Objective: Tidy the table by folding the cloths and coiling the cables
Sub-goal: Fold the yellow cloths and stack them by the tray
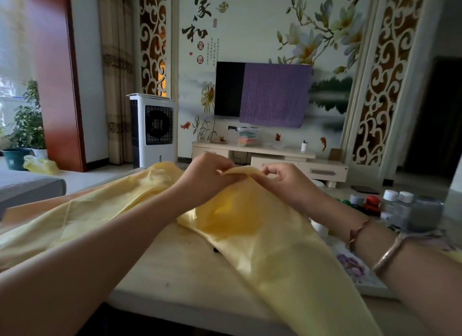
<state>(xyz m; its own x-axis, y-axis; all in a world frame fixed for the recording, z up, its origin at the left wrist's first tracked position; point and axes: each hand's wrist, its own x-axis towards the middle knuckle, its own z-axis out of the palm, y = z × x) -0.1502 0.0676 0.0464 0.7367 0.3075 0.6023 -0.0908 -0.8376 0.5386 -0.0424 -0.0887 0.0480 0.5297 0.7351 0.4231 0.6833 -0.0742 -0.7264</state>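
Note:
A large pale yellow cloth (262, 238) is spread loosely over the light wooden table (180, 268), draping from the far left down to the near right edge. Its top edge is lifted off the table between both hands. My left hand (207, 178) pinches that edge from the left. My right hand (287, 183) pinches the same edge a short way to the right, fingers curled. A small dark piece, possibly a cable end (215, 249), lies on the bare table by the cloth's fold.
Several small bottles and jars with white and red caps (397, 205) crowd the table's far right. A flowered sheet or tray (355, 265) lies under my right forearm. Beyond the table stand an air cooler (153, 130) and a TV cabinet (270, 155).

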